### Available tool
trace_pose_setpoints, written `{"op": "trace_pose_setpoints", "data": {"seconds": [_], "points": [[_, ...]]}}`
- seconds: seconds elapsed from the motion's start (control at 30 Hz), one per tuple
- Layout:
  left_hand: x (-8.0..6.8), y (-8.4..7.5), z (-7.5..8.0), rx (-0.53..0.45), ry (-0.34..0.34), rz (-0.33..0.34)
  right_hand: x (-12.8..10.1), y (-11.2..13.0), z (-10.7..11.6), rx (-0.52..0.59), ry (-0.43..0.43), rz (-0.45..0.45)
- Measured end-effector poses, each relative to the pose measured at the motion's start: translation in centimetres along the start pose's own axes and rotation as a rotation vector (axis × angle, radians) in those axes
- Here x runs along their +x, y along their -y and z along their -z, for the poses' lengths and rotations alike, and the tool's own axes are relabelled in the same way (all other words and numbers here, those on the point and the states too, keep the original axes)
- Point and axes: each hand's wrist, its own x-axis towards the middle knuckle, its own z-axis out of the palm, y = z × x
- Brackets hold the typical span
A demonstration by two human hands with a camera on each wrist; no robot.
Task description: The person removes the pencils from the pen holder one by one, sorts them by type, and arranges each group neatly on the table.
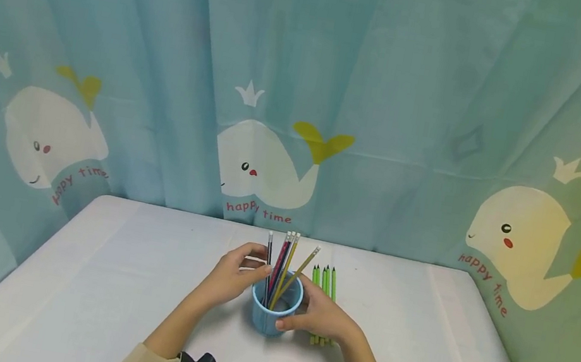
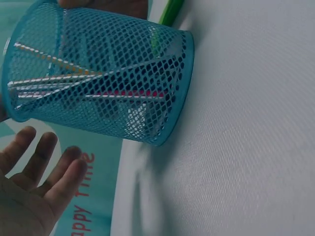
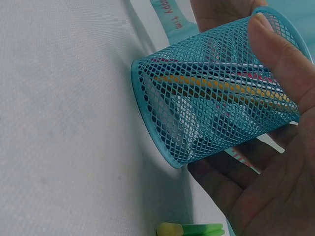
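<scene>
A blue mesh pencil cup (image 1: 267, 321) stands on the white table. Several pencils (image 1: 285, 263) lean inside it, dark, red-and-black and yellow, their eraser ends up. My right hand (image 1: 322, 314) grips the cup from the right, with the thumb (image 3: 275, 49) across the near side by the rim and the other fingers round the far side. At the cup's left, my left hand (image 1: 231, 277) has its fingers (image 2: 61, 172) spread and loosely bent, apart from the mesh. Its thumb overlaps the leftmost dark pencil at the rim in the head view.
Several green pencils (image 1: 331, 284) lie side by side on the table (image 1: 135, 283), just right of the cup and partly behind my right hand. A blue-green curtain (image 1: 397, 96) with whale prints hangs along the table's back edge.
</scene>
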Motion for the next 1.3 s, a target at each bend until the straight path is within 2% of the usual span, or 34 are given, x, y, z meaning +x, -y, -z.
{"op": "trace_pose_setpoints", "data": {"seconds": [0.27, 0.5, 1.0, 1.3], "points": [[0.0, 0.2, -0.5, 0.016, -0.037, -0.038, 0.0, 0.0, 0.1, 0.004, 0.01, 0.008], [-0.3, 0.0, -0.5, 0.008, -0.038, -0.054, -0.1, 0.3, 0.2, 0.01, 0.016, 0.017], [-0.5, -1.4, 0.5, 0.039, -0.042, -0.027, -0.1, 0.3, 0.2, 0.013, 0.007, 0.006], [-0.7, -2.0, 1.4, 0.002, -0.059, -0.065, 0.0, 0.0, 0.1, 0.007, 0.004, -0.006]]}}
